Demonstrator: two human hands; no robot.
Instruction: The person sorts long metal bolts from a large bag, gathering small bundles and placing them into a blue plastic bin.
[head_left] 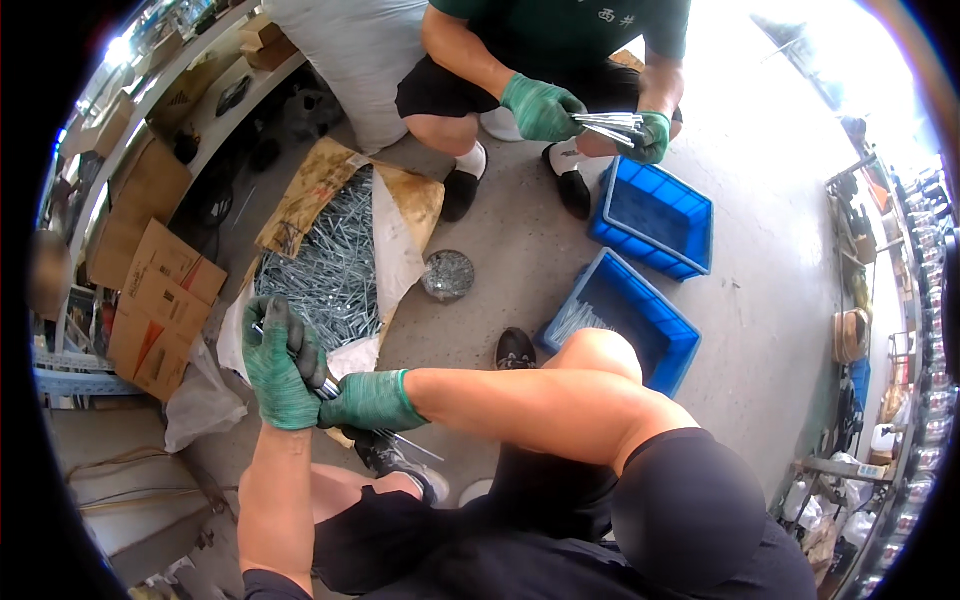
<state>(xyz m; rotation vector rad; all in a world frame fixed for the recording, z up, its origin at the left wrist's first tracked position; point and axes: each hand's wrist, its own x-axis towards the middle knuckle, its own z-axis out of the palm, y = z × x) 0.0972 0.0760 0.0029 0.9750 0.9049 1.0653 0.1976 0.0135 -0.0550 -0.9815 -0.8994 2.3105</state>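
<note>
Both my hands wear green gloves with dark palms and are close together at the near edge of an opened sack (402,215). The sack is full of thin silver metal rods (325,265), too small here to tell if they are screws. My left hand (280,365) is closed around a few such rods, and one end pokes out at its far left side. Beside it, my right hand (370,402) grips the same bundle lower down. Several rod ends (412,446) stick out below the right hand. The fingers partly hide the bundle.
Opposite, a co-worker in green gloves (542,108) squats with a rod bundle (612,125). Two blue crates (652,262) (690,340) stand to the right, the nearer one with rods inside. A round container (447,275) sits beside the sack. Cardboard (165,305) and shelving stand left.
</note>
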